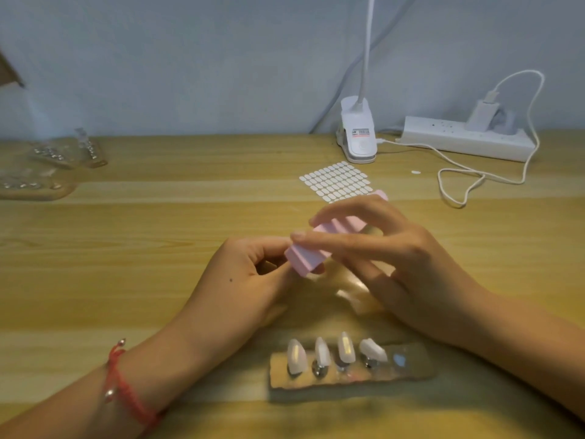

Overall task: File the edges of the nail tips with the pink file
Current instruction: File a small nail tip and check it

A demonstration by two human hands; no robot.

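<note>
Legible text: none, anywhere in view.
Label (360, 132) on clip lamp base (361, 150): toward 1 o'clock on the table (158, 217), small red mark beside rows of tiny dark print, too blurred to read.

A home nail-craft desk: wooden tabletop (142, 280) against a plain pale wall (190, 58), clip-on lamp (357, 134) at 1 o'clock, power strip (459, 137) at 2 o'clock, nail tips (322, 350) on a stand (408, 372) at 6 o'clock.
</note>
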